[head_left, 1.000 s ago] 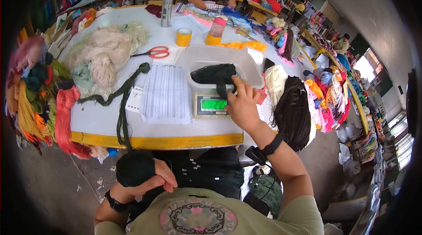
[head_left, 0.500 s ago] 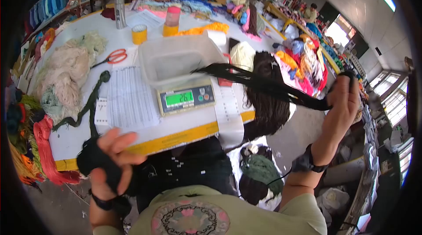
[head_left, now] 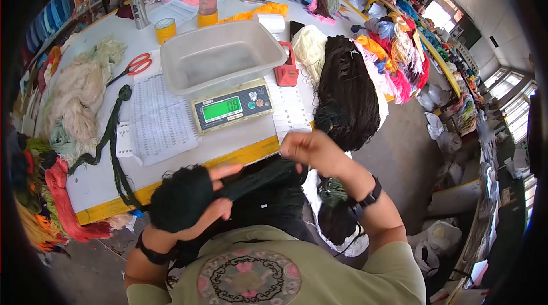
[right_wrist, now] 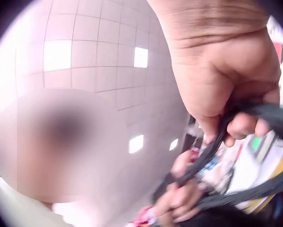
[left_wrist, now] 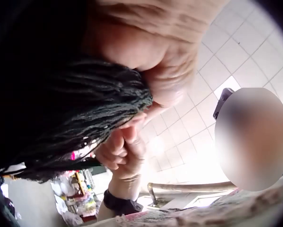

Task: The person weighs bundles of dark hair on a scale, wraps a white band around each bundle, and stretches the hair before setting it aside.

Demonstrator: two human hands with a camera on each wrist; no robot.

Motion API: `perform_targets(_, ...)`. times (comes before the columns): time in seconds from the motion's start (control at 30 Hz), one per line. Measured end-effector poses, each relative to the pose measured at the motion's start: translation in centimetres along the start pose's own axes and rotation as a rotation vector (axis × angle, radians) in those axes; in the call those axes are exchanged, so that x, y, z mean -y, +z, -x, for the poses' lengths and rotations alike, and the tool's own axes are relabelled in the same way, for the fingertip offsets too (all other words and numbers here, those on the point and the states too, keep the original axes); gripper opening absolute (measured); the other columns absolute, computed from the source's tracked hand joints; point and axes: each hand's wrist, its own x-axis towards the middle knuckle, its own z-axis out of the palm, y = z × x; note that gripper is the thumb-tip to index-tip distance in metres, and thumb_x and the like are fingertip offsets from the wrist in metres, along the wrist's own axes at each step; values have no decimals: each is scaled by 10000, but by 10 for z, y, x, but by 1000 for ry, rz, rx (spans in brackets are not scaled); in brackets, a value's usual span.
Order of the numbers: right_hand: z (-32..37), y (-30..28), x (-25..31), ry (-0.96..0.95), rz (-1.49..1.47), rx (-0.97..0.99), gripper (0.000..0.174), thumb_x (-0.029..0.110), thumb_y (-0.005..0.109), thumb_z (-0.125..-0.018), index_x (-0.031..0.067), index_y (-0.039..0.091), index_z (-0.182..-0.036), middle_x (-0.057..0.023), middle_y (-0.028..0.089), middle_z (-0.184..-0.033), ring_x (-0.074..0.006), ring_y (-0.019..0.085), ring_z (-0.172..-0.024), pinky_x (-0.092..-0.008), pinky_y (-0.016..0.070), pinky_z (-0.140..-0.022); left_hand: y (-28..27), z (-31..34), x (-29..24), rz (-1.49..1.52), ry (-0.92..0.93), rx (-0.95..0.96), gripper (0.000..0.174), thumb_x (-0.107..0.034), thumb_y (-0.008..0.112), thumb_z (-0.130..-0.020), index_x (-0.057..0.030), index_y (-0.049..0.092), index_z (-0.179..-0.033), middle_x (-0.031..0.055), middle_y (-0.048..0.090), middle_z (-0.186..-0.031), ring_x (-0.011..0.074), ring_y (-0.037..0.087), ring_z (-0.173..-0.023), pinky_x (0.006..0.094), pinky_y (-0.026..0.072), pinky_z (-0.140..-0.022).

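A thick bundle of dark green yarn (head_left: 181, 199) hangs over my left hand (head_left: 208, 216), whose thumb and fingers hold yarn at the lower left. From there a dark strand (head_left: 257, 181) stretches across the lap to my right hand (head_left: 317, 151). In the right wrist view my right hand (right_wrist: 226, 80) has its fingers curled round the dark strand (right_wrist: 210, 151). The left wrist view shows the dark yarn (left_wrist: 103, 90) against my left hand (left_wrist: 151, 52). On the table, the plastic tub (head_left: 220, 59) holds nothing visible and sits on the scale (head_left: 233, 106), whose display is lit green.
Printed sheets (head_left: 160, 119), red scissors (head_left: 138, 64) and a long dark green strand (head_left: 111, 134) lie left of the scale. A red object (head_left: 287, 71) and a large dark yarn hank (head_left: 348, 94) are to its right. A steel flask (head_left: 137, 5) stands at the back.
The dark yarn has left the tub, swung right in my right hand, and now spans between both hands above the lap. The left hand has moved rightward. The camera view has shifted.
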Motion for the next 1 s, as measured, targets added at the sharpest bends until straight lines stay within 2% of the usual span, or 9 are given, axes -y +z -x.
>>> perform_targets(0.07, -27, -32, -42, -312, 688, -361, 181, 114, 691, -876, 42, 661, -1039, -89, 671, -957, -242, 654, -867, -327, 525, -730, -13, 11, -13, 93, 6, 111, 573, -184, 709, -783, -132, 581, -1340, -7, 658, -669, 203, 638, -608, 326, 491, -599)
perform_targets(0.13, -43, -45, -65, -318, 671, -351, 263, 141, 728, -834, 79, 662, -1081, -82, 662, -1106, -276, 610, -1059, -382, 484, -869, -20, 17, -12, -67, 236, 105, 572, -295, 751, -736, -217, 644, -1292, 14, 650, -695, 236, 625, -612, 340, 483, -586)
perform_targets(0.2, -46, -41, -73, -325, 772, -350, 290, 162, 744, -819, 98, 663, -1090, -59, 651, -1138, -260, 591, -1095, -401, 444, -920, -27, 14, -26, -25, 242, 205, 448, -284, 795, -774, -11, 711, -1120, 49, 682, -663, 186, 650, -571, 272, 448, -533)
perform_targets(0.23, -49, -39, -75, -329, 879, -350, 316, 184, 759, -804, 118, 665, -1099, -37, 640, -1170, -243, 572, -1131, -421, 405, -972, -28, 13, -25, -35, 241, 205, 448, -284, 795, -774, -11, 711, -1120, 49, 682, -663, 186, 650, -571, 272, 448, -533)
perform_targets(0.43, -45, -41, -84, -363, 900, -346, 344, 233, 775, -756, 151, 667, -1072, -27, 644, -1139, -257, 569, -1128, -443, 337, -995, -25, 17, -9, 439, 61, 278, 423, -346, 797, -778, -61, 753, -1086, 25, 646, -643, 180, 614, -545, 283, 418, -520)
perform_targets(0.5, -43, -38, -76, -412, 898, -321, 360, 250, 782, -741, 155, 665, -1069, -23, 645, -1161, -255, 574, -1123, -456, 337, -996, -31, 5, -13, 118, 426, 239, 465, -448, 759, -777, -160, 749, -1141, -2, 592, -585, 203, 592, -538, 317, 419, -536)
perform_targets(0.63, -50, -32, -73, -373, 886, -383, 261, 167, 765, -754, 133, 684, -999, -29, 672, -1051, -257, 594, -1061, -428, 364, -962, -28, 4, -12, 211, 293, 428, 468, -538, 696, -763, -341, 719, -1187, -15, 610, -626, 242, 603, -610, 359, 431, -574)
perform_targets(0.8, -52, -21, -81, -519, 924, -490, 164, 106, 742, -765, 79, 678, -914, -68, 686, -919, -290, 636, -911, -399, 419, -899, -24, 10, -9, 229, -4, 288, 596, -173, 614, -809, -180, 536, -1400, -15, 676, -727, 157, 652, -701, 309, 523, -824)
perform_targets(1.0, -42, -8, -89, -663, 938, -661, 131, 55, 713, -777, 84, 679, -900, -54, 699, -948, -271, 638, -891, -397, 442, -875, -19, 10, -1, 180, -96, 140, 515, -112, 556, -874, -88, 529, -1388, -9, 654, -677, 157, 646, -675, 311, 513, -757)
